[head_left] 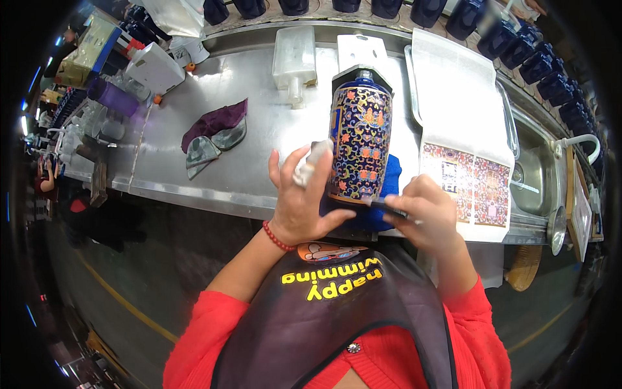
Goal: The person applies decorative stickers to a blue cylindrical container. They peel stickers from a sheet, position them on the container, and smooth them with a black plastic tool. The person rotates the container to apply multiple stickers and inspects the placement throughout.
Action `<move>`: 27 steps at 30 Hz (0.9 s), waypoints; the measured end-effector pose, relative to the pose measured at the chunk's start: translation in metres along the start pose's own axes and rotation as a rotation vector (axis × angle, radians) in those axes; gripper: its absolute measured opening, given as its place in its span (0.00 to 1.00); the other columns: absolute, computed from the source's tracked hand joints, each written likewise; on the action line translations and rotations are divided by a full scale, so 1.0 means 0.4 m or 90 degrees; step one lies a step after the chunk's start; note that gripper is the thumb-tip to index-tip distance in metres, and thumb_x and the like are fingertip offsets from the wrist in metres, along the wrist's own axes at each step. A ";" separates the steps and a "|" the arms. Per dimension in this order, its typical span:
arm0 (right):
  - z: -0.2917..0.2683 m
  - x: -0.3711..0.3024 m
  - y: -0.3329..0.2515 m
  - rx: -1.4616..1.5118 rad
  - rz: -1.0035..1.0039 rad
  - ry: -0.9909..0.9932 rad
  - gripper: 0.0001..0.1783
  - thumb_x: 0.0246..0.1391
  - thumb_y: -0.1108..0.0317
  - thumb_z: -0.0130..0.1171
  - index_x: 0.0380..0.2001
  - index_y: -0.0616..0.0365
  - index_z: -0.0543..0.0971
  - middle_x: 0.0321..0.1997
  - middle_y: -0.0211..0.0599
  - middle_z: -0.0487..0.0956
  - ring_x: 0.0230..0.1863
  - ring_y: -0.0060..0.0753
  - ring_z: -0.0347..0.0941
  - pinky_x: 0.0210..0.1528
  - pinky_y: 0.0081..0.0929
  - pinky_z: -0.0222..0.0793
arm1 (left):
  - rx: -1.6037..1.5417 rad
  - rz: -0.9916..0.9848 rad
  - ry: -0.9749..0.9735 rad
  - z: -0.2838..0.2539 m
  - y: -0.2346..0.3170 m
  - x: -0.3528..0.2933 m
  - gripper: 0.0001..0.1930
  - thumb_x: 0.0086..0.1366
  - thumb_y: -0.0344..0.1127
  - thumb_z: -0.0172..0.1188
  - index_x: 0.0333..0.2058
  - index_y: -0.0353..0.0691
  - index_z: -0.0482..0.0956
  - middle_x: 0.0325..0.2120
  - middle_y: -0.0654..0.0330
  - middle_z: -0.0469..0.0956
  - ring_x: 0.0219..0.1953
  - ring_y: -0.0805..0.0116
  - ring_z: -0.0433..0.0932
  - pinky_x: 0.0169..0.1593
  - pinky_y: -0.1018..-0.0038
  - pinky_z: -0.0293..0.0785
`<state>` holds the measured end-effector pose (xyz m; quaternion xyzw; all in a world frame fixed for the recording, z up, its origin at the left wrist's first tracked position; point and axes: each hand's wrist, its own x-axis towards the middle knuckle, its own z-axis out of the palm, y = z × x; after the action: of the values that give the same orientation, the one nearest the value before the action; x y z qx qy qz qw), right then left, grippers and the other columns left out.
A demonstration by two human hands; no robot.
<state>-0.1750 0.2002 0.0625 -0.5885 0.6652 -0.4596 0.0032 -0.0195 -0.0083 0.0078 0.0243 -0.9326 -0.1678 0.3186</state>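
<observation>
your right hand is blurred, fingers curled round a dark tool, tip unclear, by the patterned bottle on the worktop; your left hand spreads its fingers beside it, contact unclear.

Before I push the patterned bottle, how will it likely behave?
The bottle looks glossy, so it may be slippery. Its shiny, rigid-looking body suggests glass or ceramic, so it's probably stiff and breakable. It seems to lie on its side, neck pointing away, so a sideways push might roll it.
</observation>
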 end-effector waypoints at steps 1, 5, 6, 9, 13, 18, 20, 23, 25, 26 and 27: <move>0.002 -0.009 0.004 0.044 -0.003 -0.015 0.21 0.34 0.81 0.77 0.36 0.59 0.83 0.28 0.36 0.75 0.27 0.34 0.72 0.28 0.28 0.68 | -0.004 0.032 0.002 0.000 -0.002 -0.019 0.45 0.61 0.67 0.62 0.65 0.36 0.68 0.61 0.51 0.69 0.68 0.49 0.58 0.71 0.39 0.32; 0.022 -0.038 0.030 0.073 0.135 0.099 0.13 0.45 0.75 0.75 0.37 0.59 0.85 0.28 0.35 0.76 0.26 0.31 0.72 0.27 0.28 0.66 | 0.000 0.097 -0.008 0.000 -0.011 -0.066 0.33 0.69 0.65 0.54 0.62 0.49 0.75 0.62 0.51 0.69 0.69 0.52 0.58 0.72 0.41 0.34; 0.027 -0.044 0.031 0.060 0.116 0.093 0.14 0.44 0.75 0.75 0.37 0.59 0.85 0.29 0.35 0.76 0.26 0.31 0.72 0.27 0.28 0.66 | -0.001 0.092 -0.019 -0.002 -0.012 -0.069 0.32 0.69 0.64 0.53 0.62 0.50 0.76 0.62 0.51 0.69 0.69 0.52 0.58 0.72 0.41 0.34; 0.032 -0.050 0.032 -0.001 0.064 0.035 0.17 0.40 0.76 0.76 0.38 0.58 0.85 0.29 0.34 0.75 0.28 0.34 0.71 0.28 0.30 0.66 | 0.019 0.108 -0.038 -0.004 -0.006 -0.061 0.29 0.70 0.63 0.52 0.60 0.52 0.79 0.62 0.55 0.70 0.69 0.54 0.58 0.72 0.41 0.34; 0.020 -0.049 0.030 0.092 -0.014 -0.020 0.17 0.41 0.75 0.76 0.38 0.57 0.85 0.30 0.35 0.75 0.28 0.35 0.71 0.30 0.31 0.66 | 0.031 0.108 -0.017 -0.008 0.016 -0.043 0.29 0.71 0.64 0.51 0.59 0.54 0.80 0.61 0.59 0.72 0.67 0.55 0.59 0.72 0.41 0.33; 0.009 -0.035 0.041 0.129 0.126 0.086 0.11 0.47 0.74 0.74 0.36 0.61 0.85 0.28 0.34 0.76 0.27 0.27 0.71 0.28 0.24 0.64 | 0.062 0.151 -0.037 -0.016 0.022 -0.030 0.30 0.70 0.66 0.49 0.58 0.55 0.81 0.59 0.63 0.74 0.66 0.58 0.61 0.73 0.42 0.33; 0.007 -0.016 0.045 0.159 0.131 0.026 0.11 0.47 0.74 0.73 0.36 0.62 0.85 0.27 0.33 0.76 0.27 0.27 0.71 0.28 0.25 0.64 | 0.040 0.166 -0.037 -0.019 0.012 -0.022 0.31 0.70 0.68 0.48 0.58 0.53 0.81 0.57 0.64 0.77 0.66 0.59 0.62 0.73 0.42 0.32; 0.001 0.033 0.057 0.170 0.167 0.001 0.08 0.50 0.73 0.71 0.35 0.61 0.85 0.26 0.32 0.74 0.25 0.26 0.68 0.27 0.25 0.62 | -0.024 0.135 -0.037 -0.026 -0.008 0.004 0.36 0.70 0.70 0.43 0.59 0.50 0.80 0.55 0.61 0.80 0.65 0.57 0.63 0.72 0.42 0.32; -0.002 0.061 0.066 0.202 0.257 0.080 0.07 0.51 0.72 0.70 0.34 0.61 0.84 0.26 0.32 0.73 0.24 0.24 0.67 0.26 0.25 0.61 | -0.034 0.138 -0.042 -0.027 -0.027 0.042 0.37 0.71 0.71 0.41 0.60 0.48 0.79 0.55 0.61 0.81 0.65 0.56 0.63 0.72 0.42 0.32; -0.006 0.070 0.071 0.128 0.258 0.122 0.06 0.52 0.73 0.69 0.33 0.62 0.82 0.26 0.32 0.73 0.25 0.23 0.67 0.27 0.24 0.61 | -0.040 0.139 -0.042 -0.027 -0.038 0.067 0.38 0.71 0.71 0.39 0.60 0.48 0.79 0.55 0.60 0.81 0.65 0.56 0.63 0.72 0.42 0.32; -0.005 0.072 0.072 0.117 0.208 0.162 0.06 0.54 0.73 0.68 0.33 0.62 0.82 0.26 0.32 0.73 0.25 0.22 0.67 0.27 0.23 0.61 | -0.045 0.143 -0.046 -0.027 -0.048 0.094 0.39 0.72 0.71 0.37 0.60 0.47 0.78 0.54 0.60 0.81 0.65 0.56 0.64 0.72 0.42 0.32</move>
<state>-0.2074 0.1756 0.0615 -0.4078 0.7020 -0.5819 0.0473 -0.0439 -0.0354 0.0316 -0.0974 -0.9339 -0.1643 0.3024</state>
